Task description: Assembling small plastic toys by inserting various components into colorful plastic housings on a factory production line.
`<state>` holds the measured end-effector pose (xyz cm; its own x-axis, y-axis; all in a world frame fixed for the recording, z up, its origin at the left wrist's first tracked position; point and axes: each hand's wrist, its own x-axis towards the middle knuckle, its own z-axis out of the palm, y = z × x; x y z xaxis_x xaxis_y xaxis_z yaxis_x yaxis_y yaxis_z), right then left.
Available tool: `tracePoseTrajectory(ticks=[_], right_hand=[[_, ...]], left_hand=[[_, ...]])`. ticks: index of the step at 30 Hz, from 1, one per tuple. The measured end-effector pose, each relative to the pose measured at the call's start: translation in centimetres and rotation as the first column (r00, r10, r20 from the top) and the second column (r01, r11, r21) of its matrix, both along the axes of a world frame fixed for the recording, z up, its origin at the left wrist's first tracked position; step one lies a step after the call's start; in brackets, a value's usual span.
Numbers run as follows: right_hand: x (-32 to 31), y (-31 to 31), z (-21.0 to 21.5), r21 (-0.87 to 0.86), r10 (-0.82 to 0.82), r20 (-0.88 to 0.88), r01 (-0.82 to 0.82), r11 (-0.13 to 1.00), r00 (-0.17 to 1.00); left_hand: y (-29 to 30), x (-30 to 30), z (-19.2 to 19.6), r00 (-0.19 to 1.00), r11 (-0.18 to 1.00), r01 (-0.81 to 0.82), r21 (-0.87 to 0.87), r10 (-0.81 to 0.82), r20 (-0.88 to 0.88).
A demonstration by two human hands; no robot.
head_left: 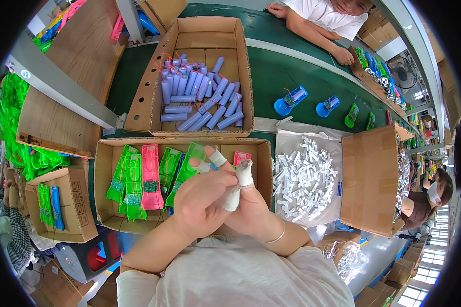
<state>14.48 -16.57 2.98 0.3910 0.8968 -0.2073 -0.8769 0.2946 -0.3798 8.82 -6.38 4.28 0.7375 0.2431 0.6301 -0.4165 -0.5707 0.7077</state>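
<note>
My left hand (202, 197) and my right hand (248, 204) are pressed together just above my chest, over the near cardboard box (103, 169). Several fingertips are wrapped in white tape. The fingers are closed around something small that the hands hide; I cannot tell what it is. A green plastic piece (188, 166) shows just behind the left fingers, and a small pink piece (241, 157) lies past the right fingertips. The near box holds green and pink plastic shells (151, 176) standing in a row.
A farther cardboard box (241, 66) holds several pale blue cylindrical cells (200, 97) with red wires. White plastic clips (305, 179) lie heaped on a sheet at right, beside a brown carton (369, 179). Blue and green parts (291, 100) sit on the green conveyor. Another person's arm (312, 33) rests beyond.
</note>
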Motion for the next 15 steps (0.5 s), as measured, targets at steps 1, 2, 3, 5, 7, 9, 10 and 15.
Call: tracePoseTrajectory(ticks=[1, 2, 3, 5, 7, 9, 10, 15], right_hand=[[0.0, 0.0, 0.0, 0.005, 0.024, -0.005, -0.024, 1.000, 1.000], [-0.1, 0.0, 0.1, 0.007, 0.024, -0.006, -0.024, 1.000, 1.000], [-0.1, 0.0, 0.2, 0.029, 0.008, -0.022, -0.007, 1.000, 1.000], [-0.1, 0.0, 0.3, 0.052, -0.007, -0.039, 0.009, 0.999, 0.999], [0.2, 0.0, 0.6, 0.050, -0.020, -0.171, 0.029, 0.998, 0.985], [0.1, 0.1, 0.4, 0.025, -0.078, -0.120, 0.081, 0.996, 0.990], [0.0, 0.2, 0.3, 0.002, -0.134, -0.069, 0.135, 0.991, 0.989], [0.1, 1.0, 0.7, -0.025, -0.355, 0.289, 0.378, 0.926, 0.889]], left_hand=[[-0.1, 0.2, 0.1, 0.999, 0.999, -0.053, -0.009, 0.053, 0.003], [-0.1, 0.2, 0.1, 0.999, 0.999, -0.053, -0.007, 0.053, 0.002], [0.0, 0.3, 0.0, 1.000, 1.000, -0.010, 0.014, 0.010, 0.002], [0.1, 0.3, -0.1, 1.000, 0.999, 0.032, 0.036, -0.032, 0.000], [0.2, 0.3, 0.1, 0.993, 0.992, 0.110, 0.054, -0.107, -0.054], [-0.4, -0.4, -0.4, 0.996, 0.997, 0.080, -0.009, -0.080, -0.042], [-0.6, -0.6, -0.7, 0.998, 0.996, 0.051, -0.074, -0.053, -0.032], [-0.7, -0.8, -0.6, 0.997, 0.988, -0.045, -0.148, 0.054, 0.057]])
